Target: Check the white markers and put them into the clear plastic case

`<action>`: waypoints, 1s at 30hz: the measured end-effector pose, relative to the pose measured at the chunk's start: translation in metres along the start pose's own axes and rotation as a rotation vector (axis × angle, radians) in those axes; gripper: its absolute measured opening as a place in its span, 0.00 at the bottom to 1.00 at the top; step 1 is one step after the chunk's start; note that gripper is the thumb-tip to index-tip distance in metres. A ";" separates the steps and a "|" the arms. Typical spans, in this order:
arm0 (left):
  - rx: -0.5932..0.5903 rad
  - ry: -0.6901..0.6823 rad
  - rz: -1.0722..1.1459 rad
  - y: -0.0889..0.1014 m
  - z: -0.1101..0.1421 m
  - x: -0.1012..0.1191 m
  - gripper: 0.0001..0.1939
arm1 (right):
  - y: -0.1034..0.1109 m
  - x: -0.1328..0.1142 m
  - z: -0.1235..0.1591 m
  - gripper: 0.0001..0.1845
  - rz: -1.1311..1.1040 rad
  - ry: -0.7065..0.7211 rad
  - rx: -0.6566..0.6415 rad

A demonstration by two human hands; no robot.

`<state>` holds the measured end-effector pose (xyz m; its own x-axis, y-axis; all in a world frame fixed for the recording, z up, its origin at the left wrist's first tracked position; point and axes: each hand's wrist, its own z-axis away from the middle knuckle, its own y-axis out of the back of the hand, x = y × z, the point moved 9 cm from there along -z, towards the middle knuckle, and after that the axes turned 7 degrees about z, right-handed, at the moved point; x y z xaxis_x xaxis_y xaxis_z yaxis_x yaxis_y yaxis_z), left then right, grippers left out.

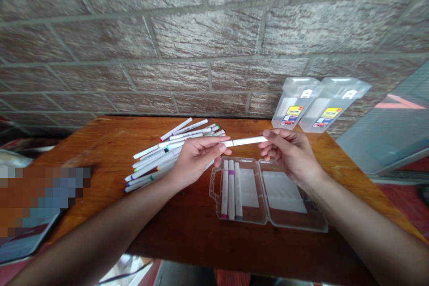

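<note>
Between my two hands a white marker is held nearly level above the table. My left hand pinches its left end, and my right hand grips the right end between thumb and fingers. Below them lies an opened clear plastic case, hinged down the middle. In its left half several white markers lie side by side, some with purple or magenta parts. White sheets show in both halves. Left of the case, partly behind my left hand, is a loose pile of white markers with coloured ends.
Two clear plastic containers with yellow labels stand at the back right, against the brick wall. At the left edge is a pixelated, dark-edged device. The wooden table has its front edge close to me.
</note>
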<state>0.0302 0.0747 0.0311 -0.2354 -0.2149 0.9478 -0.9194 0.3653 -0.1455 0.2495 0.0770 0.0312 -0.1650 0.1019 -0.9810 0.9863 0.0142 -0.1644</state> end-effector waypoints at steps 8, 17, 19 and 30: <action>0.049 0.013 -0.022 0.006 -0.002 -0.004 0.15 | -0.001 -0.002 0.003 0.17 0.034 0.035 -0.012; 0.013 0.034 0.115 0.004 -0.001 -0.008 0.16 | -0.002 -0.003 0.003 0.17 0.015 0.027 -0.006; -0.010 0.037 0.159 0.001 0.000 -0.006 0.16 | -0.002 -0.002 0.003 0.17 0.003 0.010 -0.003; -0.114 0.020 0.183 -0.005 0.003 -0.005 0.20 | -0.002 -0.001 0.001 0.16 -0.030 -0.027 -0.006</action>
<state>0.0352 0.0708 0.0264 -0.3878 -0.1180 0.9142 -0.8199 0.4972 -0.2837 0.2477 0.0753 0.0328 -0.1949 0.0749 -0.9780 0.9808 0.0224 -0.1938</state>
